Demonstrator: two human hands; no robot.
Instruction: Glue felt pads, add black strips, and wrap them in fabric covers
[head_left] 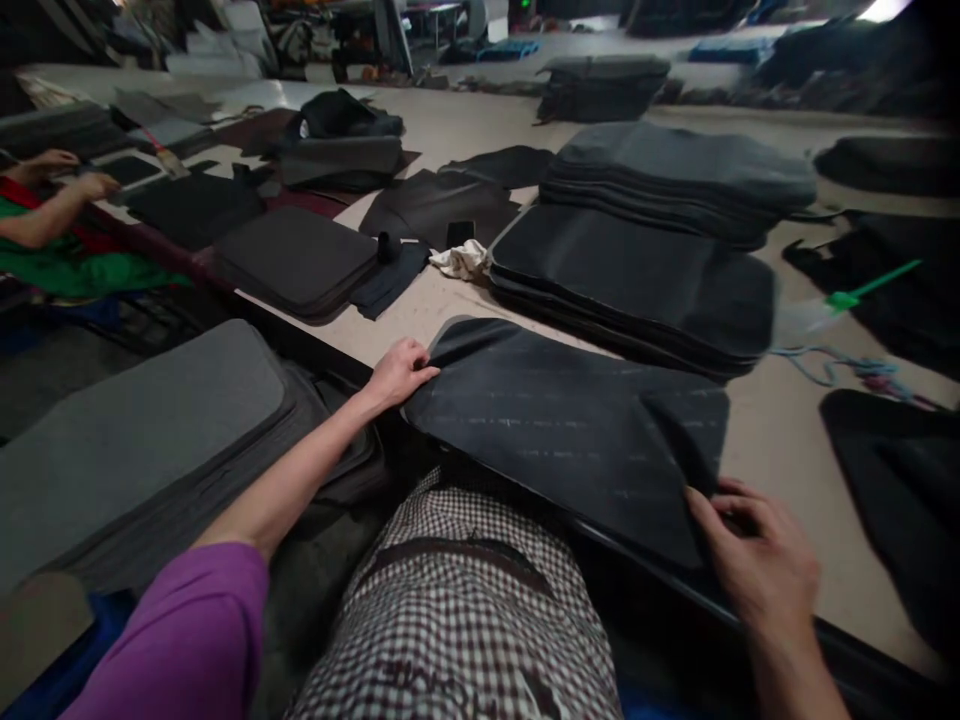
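Note:
A black sheet (555,420) with rounded corners and faint rows of white print lies at the table's front edge, before me. My left hand (403,372) pinches its left edge between thumb and fingers. At the other end, my right hand (761,540) grips the right edge, where the material buckles into a fold. Just behind the sheet rises a stack of similar black pieces (637,275). I cannot tell from the print side what the sheet is made of.
Grey sheets (142,430) are piled low at my left. A dark stack (296,255), a crumpled white cloth (461,260) and a phone-like dark rectangle (460,234) lie on the table (780,440). A green-handled tool (844,300) lies right. Another person's hands (94,187) work at far left.

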